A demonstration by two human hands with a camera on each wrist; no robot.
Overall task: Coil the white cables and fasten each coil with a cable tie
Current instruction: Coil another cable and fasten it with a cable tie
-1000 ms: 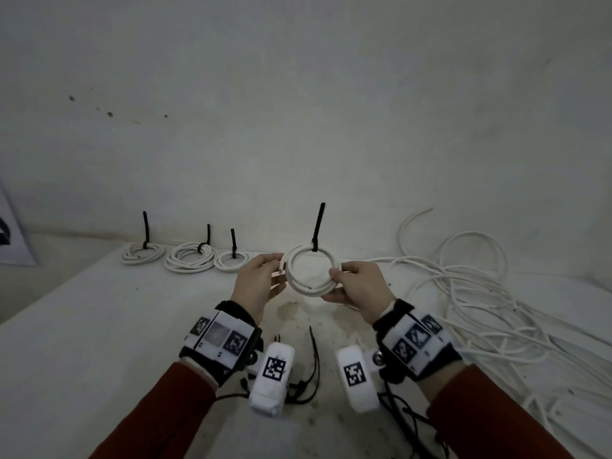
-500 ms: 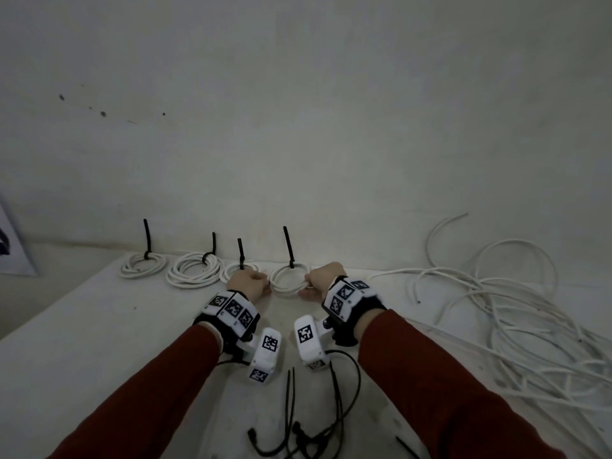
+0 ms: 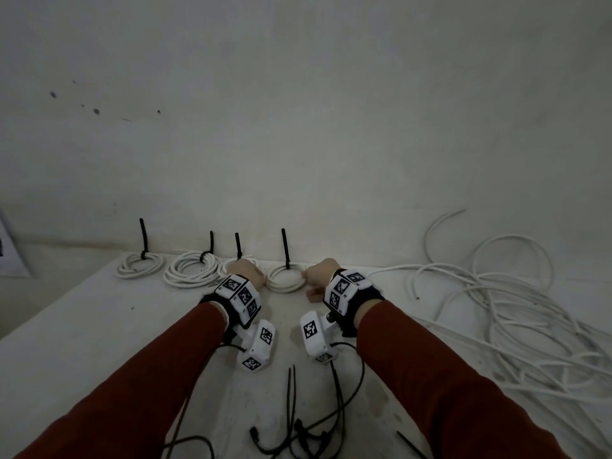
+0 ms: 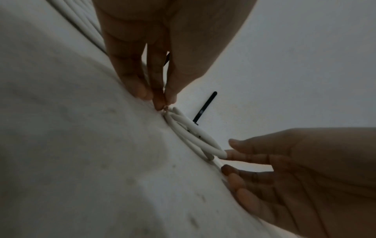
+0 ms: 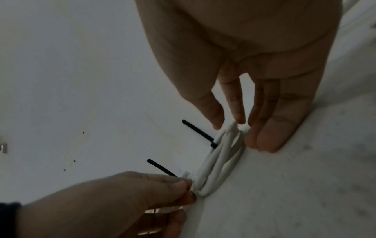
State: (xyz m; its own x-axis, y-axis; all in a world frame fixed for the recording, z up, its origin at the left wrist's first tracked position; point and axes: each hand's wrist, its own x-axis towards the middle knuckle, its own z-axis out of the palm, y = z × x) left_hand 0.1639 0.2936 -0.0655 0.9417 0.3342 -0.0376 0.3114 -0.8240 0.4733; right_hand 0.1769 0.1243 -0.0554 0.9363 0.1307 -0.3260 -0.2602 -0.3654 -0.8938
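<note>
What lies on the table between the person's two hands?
The newest tied coil, its black cable tie upright, between left hand and right hand; head view.

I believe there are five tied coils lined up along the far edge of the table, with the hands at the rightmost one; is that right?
Not quite: the head view shows four tied coils, not five. The rest holds: they line the table's far edge, and the left hand and right hand are at the rightmost coil, whose black cable tie stands up.
</note>
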